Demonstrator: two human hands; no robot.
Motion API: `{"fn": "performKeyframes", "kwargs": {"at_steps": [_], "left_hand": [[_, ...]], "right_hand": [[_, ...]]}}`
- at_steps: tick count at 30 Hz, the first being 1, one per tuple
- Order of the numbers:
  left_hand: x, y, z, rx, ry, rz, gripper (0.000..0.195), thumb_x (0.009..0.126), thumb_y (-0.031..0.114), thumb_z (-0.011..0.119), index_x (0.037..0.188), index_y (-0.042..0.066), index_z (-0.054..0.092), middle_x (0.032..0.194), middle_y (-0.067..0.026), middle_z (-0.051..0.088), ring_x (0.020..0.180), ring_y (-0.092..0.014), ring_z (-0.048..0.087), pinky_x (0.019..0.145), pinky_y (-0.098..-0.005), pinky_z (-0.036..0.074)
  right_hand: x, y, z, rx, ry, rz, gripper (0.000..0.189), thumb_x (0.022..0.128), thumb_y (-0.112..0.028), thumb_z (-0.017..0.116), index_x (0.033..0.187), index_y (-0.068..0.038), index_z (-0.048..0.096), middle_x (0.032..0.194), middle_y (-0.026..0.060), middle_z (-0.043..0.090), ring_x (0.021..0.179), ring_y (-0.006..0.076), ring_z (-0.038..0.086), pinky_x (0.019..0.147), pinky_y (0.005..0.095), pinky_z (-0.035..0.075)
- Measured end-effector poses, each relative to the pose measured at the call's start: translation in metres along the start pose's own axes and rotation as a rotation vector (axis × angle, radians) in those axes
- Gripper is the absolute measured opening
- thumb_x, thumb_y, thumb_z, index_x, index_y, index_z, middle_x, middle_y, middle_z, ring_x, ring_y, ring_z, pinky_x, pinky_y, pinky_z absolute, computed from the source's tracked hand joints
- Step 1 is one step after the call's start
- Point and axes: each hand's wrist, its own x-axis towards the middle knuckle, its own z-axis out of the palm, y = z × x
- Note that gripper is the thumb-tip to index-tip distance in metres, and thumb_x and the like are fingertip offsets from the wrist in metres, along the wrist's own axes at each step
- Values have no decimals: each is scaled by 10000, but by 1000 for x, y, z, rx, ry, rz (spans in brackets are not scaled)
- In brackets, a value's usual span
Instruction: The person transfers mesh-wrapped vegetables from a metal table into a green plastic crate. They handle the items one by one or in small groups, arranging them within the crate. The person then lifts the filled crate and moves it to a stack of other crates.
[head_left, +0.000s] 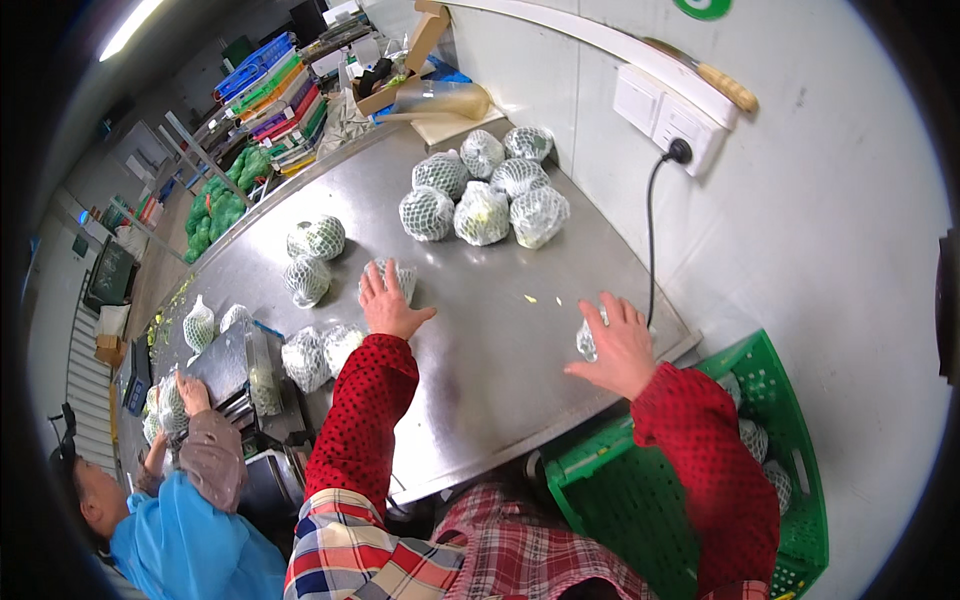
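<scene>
My left hand is palm down with fingers spread, over the near side of a round vegetable head in white foam netting. Its thumb points right, away from the head. At the table's right side, my right hand covers most of another wrapped head; whether the fingers grip it is hidden. Several netted heads stand grouped at the back of the steel table. To the left of my left hand is a smaller group of netted heads, with two more wrapped heads beside my left sleeve.
A green plastic crate at lower right holds several netted heads. A black cable runs from a wall socket down behind the table. At left, a co-worker handles netted heads beside a wrapping machine.
</scene>
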Motion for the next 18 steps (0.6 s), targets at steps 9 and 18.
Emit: {"fn": "performKeyframes", "kwargs": {"at_steps": [9, 18], "left_hand": [[53, -61, 74, -43, 49, -30, 1026, 516, 371, 859, 1383, 42, 422, 1384, -189, 448, 1271, -357, 407, 1067, -441, 345], [-17, 22, -30, -1514, 22, -426, 439, 774, 284, 676, 1112, 11, 614, 1194, -173, 582, 1083, -322, 561, 949, -428, 457]], "right_hand": [[46, 69, 50, 236, -711, 249, 687, 508, -359, 846, 1108, -113, 618, 1066, 150, 633, 948, 317, 634, 811, 448, 511], [-109, 39, -97, 1715, 170, 42, 794, 648, -124, 820, 1351, -25, 464, 1211, 95, 576, 1099, 190, 546, 913, 327, 471]]}}
